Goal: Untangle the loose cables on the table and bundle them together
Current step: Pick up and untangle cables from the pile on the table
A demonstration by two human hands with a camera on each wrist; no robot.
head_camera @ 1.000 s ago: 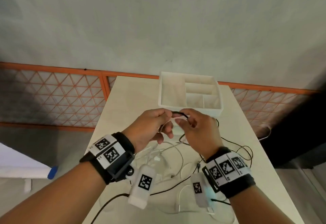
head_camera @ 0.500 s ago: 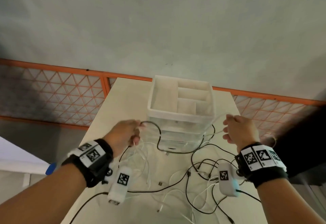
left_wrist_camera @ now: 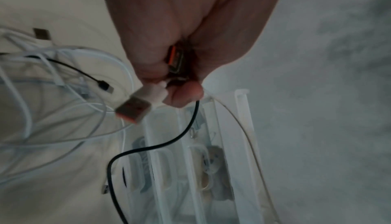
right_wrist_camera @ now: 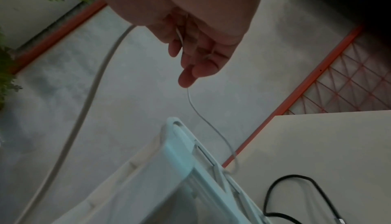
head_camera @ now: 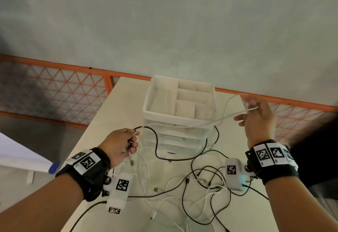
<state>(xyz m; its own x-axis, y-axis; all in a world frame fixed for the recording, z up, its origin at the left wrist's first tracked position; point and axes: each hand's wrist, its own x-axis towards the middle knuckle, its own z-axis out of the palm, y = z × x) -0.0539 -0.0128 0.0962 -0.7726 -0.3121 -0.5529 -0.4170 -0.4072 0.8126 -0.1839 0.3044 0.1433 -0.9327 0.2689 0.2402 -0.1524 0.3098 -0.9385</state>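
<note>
My left hand (head_camera: pixel 134 141) is at the table's left side and grips the plug ends of a black cable (head_camera: pixel 156 144) and a white cable (head_camera: pixel 215 121). In the left wrist view the white USB plug (left_wrist_camera: pixel 135 109) sticks out below the curled fingers (left_wrist_camera: pixel 182 93), and the black plug (left_wrist_camera: pixel 175 60) sits inside the fist. The white cable stretches across the front of the organizer to my right hand (head_camera: pixel 250 112), raised at the right, which pinches it in a loop; it runs along the fingers (right_wrist_camera: pixel 186 77). A tangle of black and white cables (head_camera: pixel 210 186) lies on the table.
A white drawer organizer (head_camera: pixel 146 103) with an open compartment tray on top stands mid-table, its rim (right_wrist_camera: pixel 180 144) just below my right hand. The narrow cream table (head_camera: pixel 113 114) drops off at both sides. An orange mesh fence (head_camera: pixel 54 92) runs behind.
My hands were together in front of the organizer. They have drawn apart: the right hand has pulled the white cable up and to the right, while the left moved left, keeping the plug ends.
</note>
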